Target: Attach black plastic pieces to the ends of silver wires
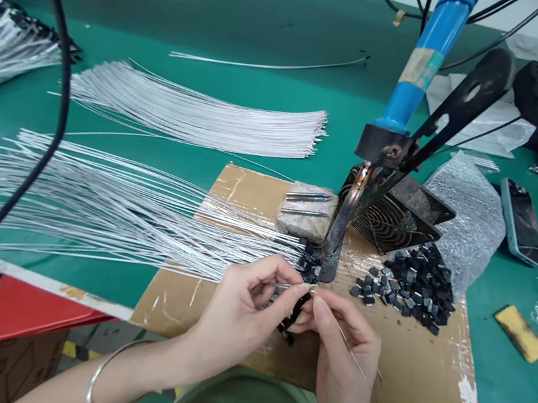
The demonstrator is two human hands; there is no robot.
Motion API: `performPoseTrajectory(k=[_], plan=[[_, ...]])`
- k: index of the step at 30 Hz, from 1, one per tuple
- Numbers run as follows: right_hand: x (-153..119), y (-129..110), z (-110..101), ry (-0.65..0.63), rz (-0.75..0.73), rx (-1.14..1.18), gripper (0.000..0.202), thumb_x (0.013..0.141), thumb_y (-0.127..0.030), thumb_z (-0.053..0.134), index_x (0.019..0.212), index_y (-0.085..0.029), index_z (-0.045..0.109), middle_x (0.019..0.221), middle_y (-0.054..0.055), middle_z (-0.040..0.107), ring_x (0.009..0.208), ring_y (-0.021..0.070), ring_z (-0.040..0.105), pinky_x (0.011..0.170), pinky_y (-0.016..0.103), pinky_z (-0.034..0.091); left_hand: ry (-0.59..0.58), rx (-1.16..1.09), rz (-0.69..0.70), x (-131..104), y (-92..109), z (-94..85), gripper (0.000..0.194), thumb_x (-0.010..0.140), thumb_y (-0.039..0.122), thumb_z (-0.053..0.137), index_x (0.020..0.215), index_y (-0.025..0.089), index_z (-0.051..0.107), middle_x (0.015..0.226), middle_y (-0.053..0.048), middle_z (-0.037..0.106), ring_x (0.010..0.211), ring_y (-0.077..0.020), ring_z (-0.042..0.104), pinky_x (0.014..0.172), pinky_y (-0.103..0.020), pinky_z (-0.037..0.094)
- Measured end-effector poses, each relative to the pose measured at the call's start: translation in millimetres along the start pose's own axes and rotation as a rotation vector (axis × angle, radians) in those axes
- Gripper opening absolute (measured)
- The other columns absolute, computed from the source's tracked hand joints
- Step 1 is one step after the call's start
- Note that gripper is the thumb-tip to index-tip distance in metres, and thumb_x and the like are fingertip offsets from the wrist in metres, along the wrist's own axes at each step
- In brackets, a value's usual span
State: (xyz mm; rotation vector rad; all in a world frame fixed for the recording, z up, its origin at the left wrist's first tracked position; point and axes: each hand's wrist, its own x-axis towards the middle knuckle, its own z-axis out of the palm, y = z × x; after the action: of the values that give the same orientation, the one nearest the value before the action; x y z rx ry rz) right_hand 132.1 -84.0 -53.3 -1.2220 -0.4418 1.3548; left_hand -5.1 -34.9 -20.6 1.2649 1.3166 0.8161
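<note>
My left hand is closed, its thumb and forefinger pinching the end of a white wire just below the soldering iron. My right hand is closed too, fingertips almost meeting the left ones. A thin strand of solder wire runs out between its fingers. Small black connectors show between and beneath the hands; which finger touches them is partly hidden. Above, a soldering iron with a blue handle is clamped in a black stand, its tip pointing down close to the fingertips. White wires with black connector ends lie left of the hands.
A cardboard sheet lies under the work. Loose black connectors are heaped at right, near a small fan. A second wire bundle lies behind. A phone and yellow sponge are at right; a black cable hangs at left.
</note>
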Motion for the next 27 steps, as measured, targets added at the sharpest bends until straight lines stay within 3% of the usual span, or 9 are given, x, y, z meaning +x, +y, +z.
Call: performPoseTrajectory(k=[5, 11, 19, 27], plan=[[1, 1, 3, -0.051, -0.052, -0.012, 0.015, 0.085, -0.037, 0.087, 0.087, -0.022, 0.086, 0.070, 0.002, 0.079, 0.057, 0.0136, 0.073, 0.058, 0.021, 0.064, -0.009, 0.027, 0.029, -1, 0, -0.1, 0.020, 0.090, 0.033, 0.072, 0.077, 0.018, 0.070, 0.062, 0.000, 0.061, 0.052, -0.0112, 0.047, 0.049, -0.024, 0.036], [-4, -4, 5, 0.000, -0.005, -0.023, 0.017, 0.085, -0.039, 0.087, 0.085, -0.022, 0.085, 0.069, 0.001, 0.078, 0.059, 0.0124, 0.071, 0.061, 0.022, 0.062, -0.033, 0.062, 0.045, -2, 0, -1.0, 0.022, 0.092, 0.031, 0.065, 0.076, 0.016, 0.071, 0.058, 0.003, 0.050, 0.052, -0.0099, 0.033, 0.048, -0.025, 0.026], [4, -2, -7, -0.144, -0.049, -0.032, 0.012, 0.089, -0.035, 0.083, 0.089, -0.023, 0.085, 0.071, 0.003, 0.079, 0.058, 0.0146, 0.072, 0.058, 0.024, 0.063, -0.028, 0.078, 0.101, 0, 1, -0.4, 0.020, 0.091, 0.025, 0.066, 0.074, 0.015, 0.070, 0.058, 0.005, 0.050, 0.051, -0.0082, 0.032, 0.046, -0.023, 0.024], [0, -5, -2, -0.096, -0.001, 0.013, 0.014, 0.087, -0.037, 0.086, 0.088, -0.023, 0.086, 0.068, 0.001, 0.078, 0.057, 0.0117, 0.071, 0.059, 0.020, 0.062, -0.009, 0.074, 0.124, -3, 1, 1.7, 0.018, 0.092, 0.023, 0.066, 0.076, 0.016, 0.071, 0.057, 0.005, 0.051, 0.050, -0.0083, 0.033, 0.045, -0.022, 0.025]])
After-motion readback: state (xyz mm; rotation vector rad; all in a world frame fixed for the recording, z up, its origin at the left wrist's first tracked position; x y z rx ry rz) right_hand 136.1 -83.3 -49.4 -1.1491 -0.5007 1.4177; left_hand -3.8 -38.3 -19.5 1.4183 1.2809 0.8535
